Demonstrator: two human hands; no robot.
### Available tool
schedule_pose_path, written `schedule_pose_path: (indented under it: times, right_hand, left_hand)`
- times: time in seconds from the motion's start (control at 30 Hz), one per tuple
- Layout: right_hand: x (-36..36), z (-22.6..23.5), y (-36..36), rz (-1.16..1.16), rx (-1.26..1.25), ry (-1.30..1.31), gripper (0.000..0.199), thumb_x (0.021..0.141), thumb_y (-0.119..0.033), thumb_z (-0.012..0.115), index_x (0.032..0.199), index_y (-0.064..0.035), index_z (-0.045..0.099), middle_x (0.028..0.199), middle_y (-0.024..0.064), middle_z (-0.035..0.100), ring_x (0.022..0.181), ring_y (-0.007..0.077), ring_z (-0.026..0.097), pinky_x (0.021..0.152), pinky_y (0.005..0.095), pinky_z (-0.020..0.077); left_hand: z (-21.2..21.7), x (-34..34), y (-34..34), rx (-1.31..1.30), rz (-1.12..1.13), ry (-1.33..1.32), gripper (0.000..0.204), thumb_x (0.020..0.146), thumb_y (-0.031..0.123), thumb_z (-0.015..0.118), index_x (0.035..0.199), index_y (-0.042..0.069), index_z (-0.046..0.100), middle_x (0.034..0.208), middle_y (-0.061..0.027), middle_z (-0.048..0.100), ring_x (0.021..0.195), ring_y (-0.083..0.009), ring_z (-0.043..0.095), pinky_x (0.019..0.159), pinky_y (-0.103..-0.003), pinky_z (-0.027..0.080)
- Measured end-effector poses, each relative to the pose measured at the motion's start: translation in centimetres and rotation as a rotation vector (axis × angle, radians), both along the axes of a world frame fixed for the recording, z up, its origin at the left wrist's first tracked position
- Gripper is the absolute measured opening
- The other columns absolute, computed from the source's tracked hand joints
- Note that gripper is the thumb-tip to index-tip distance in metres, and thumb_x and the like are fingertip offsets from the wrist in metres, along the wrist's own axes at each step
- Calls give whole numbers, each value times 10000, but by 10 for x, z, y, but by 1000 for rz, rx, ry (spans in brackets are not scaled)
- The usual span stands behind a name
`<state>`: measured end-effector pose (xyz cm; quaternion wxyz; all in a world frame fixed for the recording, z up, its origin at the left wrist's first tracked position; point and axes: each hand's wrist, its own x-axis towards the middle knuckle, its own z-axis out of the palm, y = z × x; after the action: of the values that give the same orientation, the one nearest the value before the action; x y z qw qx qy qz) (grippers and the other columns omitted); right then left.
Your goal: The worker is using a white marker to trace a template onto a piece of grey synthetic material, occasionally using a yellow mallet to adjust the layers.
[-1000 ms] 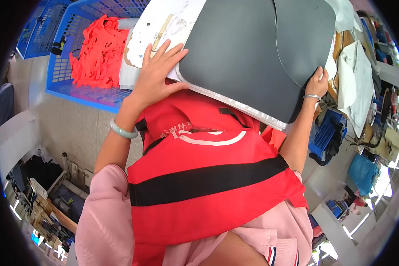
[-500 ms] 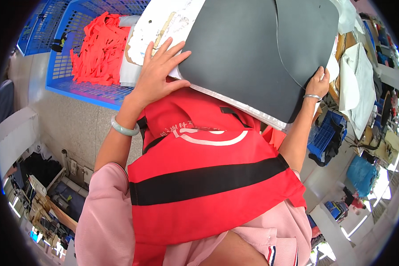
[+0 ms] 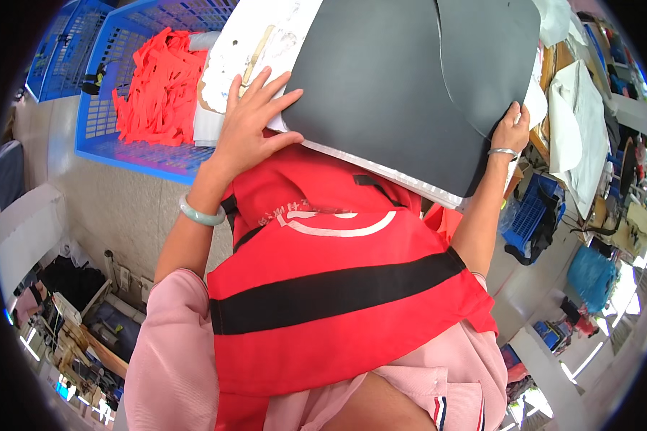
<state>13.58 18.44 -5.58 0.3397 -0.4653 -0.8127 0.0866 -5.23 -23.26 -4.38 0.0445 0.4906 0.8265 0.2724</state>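
Note:
A large dark grey sheet (image 3: 388, 93) with rounded corners lies in front of me, a thin dark cord (image 3: 446, 79) running across it. Along its near side shows a white edge (image 3: 381, 171). My left hand (image 3: 257, 118) rests at the sheet's left near corner, fingers spread over the stained white board (image 3: 255, 50) beside it and thumb toward the near edge. At the right edge, my right hand (image 3: 511, 131) holds the sheet, fingers bent around its rim. What lies under the right fingers is hidden. A red apron (image 3: 345, 287) with a black band covers my front.
At the left stands a blue plastic basket (image 3: 133, 164) heaped with red fabric strips (image 3: 162, 93). White sheets (image 3: 579, 129) hang over a wooden edge at the right. A smaller blue basket (image 3: 528, 208) sits below them on the floor. Another blue basket (image 3: 57, 57) is at the far left.
The view has shifted slightly, so the sheet and both hands appear a little farther left and lower. Both hands keep their places on the sheet and board.

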Motion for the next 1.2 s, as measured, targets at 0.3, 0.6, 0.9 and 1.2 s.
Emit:
schedule_pose_path:
  times: [0.3,0.6,0.9,1.2]
  right_hand:
    - [5,-4,4,-11,-97,-59,415,943,-377,517,1141,-22,603,1011,213,664,937,374,635,821,388,485]
    - [17,6,-13,-28,-97,-92,411,950,-344,513,1155,3,592,1013,219,662,921,359,640,813,361,486]
    - [17,4,-7,-40,-90,-126,418,955,-349,503,1160,7,580,992,206,668,906,346,645,806,363,483]
    - [13,8,-8,-37,-152,-148,395,955,-346,501,1153,-15,587,973,194,676,889,334,652,793,360,486]
  left_hand:
    - [0,2,-3,-8,0,-7,629,686,369,777,1253,160,602,1412,-82,467,1364,-316,337,1117,-551,135]
    - [2,-1,-5,18,7,-15,612,696,423,757,1230,160,616,1408,-68,471,1363,-311,336,1114,-562,142]
    - [2,-3,-3,19,1,-39,591,703,423,754,1209,145,630,1412,-65,468,1371,-309,323,1116,-565,131]
    - [2,-2,-1,46,11,-44,559,695,382,767,1189,156,636,1384,-59,494,1346,-306,357,1103,-575,150]
